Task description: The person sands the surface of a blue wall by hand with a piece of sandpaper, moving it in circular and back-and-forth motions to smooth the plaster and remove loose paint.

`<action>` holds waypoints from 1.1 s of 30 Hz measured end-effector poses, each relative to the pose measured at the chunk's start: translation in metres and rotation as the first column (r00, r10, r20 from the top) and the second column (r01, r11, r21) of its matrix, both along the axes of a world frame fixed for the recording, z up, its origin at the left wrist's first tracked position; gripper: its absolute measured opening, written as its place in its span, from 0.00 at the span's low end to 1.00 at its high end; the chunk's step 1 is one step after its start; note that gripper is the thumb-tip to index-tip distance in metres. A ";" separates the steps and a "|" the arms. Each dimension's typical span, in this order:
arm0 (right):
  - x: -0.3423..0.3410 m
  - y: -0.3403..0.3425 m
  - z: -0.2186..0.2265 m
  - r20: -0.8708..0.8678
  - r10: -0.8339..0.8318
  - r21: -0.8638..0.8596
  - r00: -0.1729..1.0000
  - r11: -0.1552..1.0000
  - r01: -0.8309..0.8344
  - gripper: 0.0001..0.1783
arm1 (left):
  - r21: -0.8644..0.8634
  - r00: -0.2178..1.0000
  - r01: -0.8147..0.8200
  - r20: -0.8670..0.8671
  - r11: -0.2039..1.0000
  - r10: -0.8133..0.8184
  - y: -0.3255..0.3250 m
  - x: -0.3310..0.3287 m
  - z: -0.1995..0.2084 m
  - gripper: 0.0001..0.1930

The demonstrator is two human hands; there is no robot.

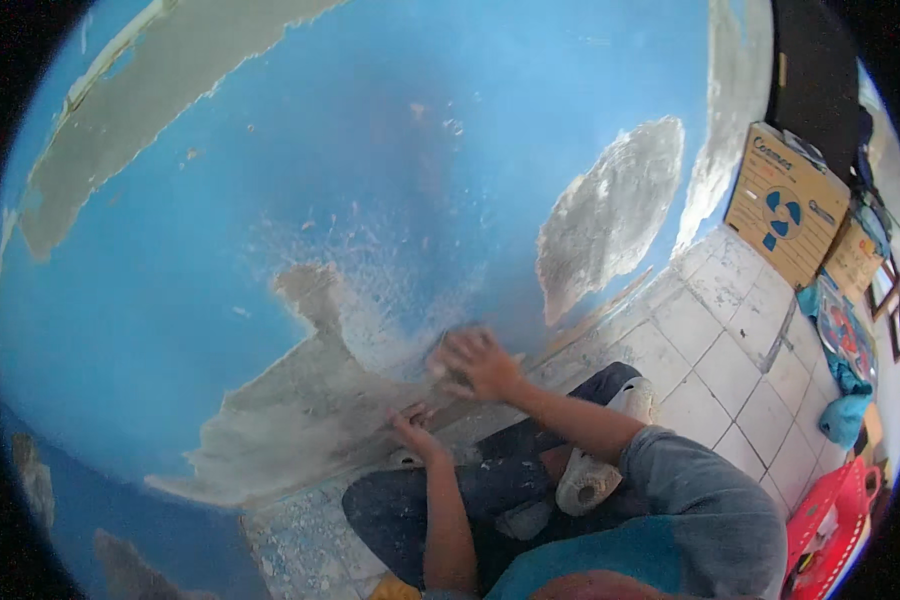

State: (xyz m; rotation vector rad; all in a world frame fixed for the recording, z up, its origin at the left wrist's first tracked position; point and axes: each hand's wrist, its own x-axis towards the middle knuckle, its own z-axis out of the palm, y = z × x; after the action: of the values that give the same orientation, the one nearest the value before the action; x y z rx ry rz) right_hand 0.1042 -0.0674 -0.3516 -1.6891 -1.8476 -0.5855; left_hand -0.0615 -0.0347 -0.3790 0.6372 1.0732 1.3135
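Note:
A blue wall [370, 120] with peeled paint fills most of the view. My right hand [478, 362] presses against its lower part, slightly blurred, with the fingers bent over something dark and small that I cannot make out. Pale scuffs and dust spread over the paint just above that hand. Lower and to the left, my left hand [416, 426] is by the foot of the wall, thumb and fingers apart, with nothing visible in it. Beside both hands lies a bare grey patch [280, 420] with a ragged paint edge.
My bent legs [420, 510] and a pale, worn shoe [582, 482] are close to the wall. White floor tiles [710, 385] run to the right. Over there stand a cardboard box [785, 210], a teal cloth [845, 420] and a red plastic basket [820, 510].

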 end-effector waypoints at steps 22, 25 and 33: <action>0.019 0.001 0.154 0.045 0.153 0.343 0.987 0.926 -0.159 0.37 | 0.014 0.957 -0.035 -0.289 0.999 0.038 0.023 -0.010 -0.033 0.30; 0.029 0.008 0.200 0.032 0.198 0.571 0.980 0.801 -0.180 0.35 | 0.049 0.952 -0.043 -0.302 0.998 0.056 0.015 -0.004 -0.030 0.29; 0.022 0.000 0.038 0.021 0.173 0.317 0.985 0.933 -0.171 0.38 | 0.150 0.974 -0.007 -0.224 0.989 0.040 0.004 0.003 -0.018 0.29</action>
State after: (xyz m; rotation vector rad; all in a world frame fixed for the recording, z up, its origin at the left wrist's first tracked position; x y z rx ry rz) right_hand 0.1260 -0.0677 -0.3134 -1.3026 -1.7637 -0.7562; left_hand -0.0585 -0.0307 -0.3973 0.9060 1.1766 1.3738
